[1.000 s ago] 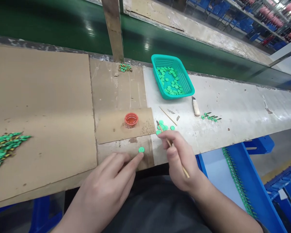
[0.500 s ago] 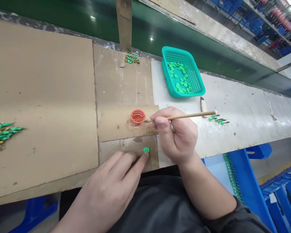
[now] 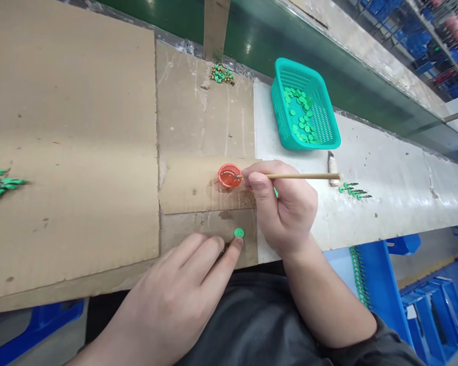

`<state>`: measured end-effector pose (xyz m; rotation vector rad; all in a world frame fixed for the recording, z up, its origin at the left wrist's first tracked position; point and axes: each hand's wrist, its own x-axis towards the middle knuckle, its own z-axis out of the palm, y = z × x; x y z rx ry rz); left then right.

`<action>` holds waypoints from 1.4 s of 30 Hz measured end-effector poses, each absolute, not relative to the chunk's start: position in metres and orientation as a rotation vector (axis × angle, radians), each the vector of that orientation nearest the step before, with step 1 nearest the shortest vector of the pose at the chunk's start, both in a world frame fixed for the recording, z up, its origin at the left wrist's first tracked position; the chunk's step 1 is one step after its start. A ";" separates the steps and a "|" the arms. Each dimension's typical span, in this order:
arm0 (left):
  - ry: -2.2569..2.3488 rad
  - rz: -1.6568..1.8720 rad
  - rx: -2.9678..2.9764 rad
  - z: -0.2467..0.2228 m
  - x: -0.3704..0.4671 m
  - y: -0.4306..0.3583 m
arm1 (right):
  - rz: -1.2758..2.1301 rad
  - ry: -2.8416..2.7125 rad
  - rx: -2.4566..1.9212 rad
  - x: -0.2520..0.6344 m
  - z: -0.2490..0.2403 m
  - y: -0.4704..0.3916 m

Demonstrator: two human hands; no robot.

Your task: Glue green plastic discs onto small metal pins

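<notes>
My right hand (image 3: 286,208) pinches a thin wooden-handled brush (image 3: 305,176). The brush's tip is inside a small red cup (image 3: 229,178) of reddish liquid. My left hand (image 3: 183,279) lies low over the board, fingers curled and close together. Its index fingertip presses the edge of a green two-holed button (image 3: 238,233). A bit of something dark and green shows between those fingers, mostly hidden. Another bit of green peeks out behind my right hand, too covered to make out.
A teal basket (image 3: 280,124) holds loose green buttons. Green-and-gold pieces lie in a pile (image 3: 222,74) at the back and another heap (image 3: 0,187) at far left. On the right are a utility knife (image 3: 333,168) and a few green pieces (image 3: 354,191). Blue bins (image 3: 431,315) stand lower right.
My right hand has brought the brush tip from beside the red cup to inside it. My left finger stays on the button. The whole view has shifted slightly.
</notes>
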<state>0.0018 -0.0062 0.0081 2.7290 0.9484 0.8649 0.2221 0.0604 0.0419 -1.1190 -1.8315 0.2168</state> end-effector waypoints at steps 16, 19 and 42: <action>0.918 0.857 2.741 0.005 -0.001 -0.007 | 0.217 -1.836 -1.142 0.247 0.032 0.014; 0.919 0.887 2.743 0.005 0.000 -0.007 | 0.186 -1.830 -1.120 0.249 0.025 0.014; 0.908 0.906 2.749 0.003 0.001 -0.008 | 0.127 -1.928 -0.918 0.247 0.020 -0.024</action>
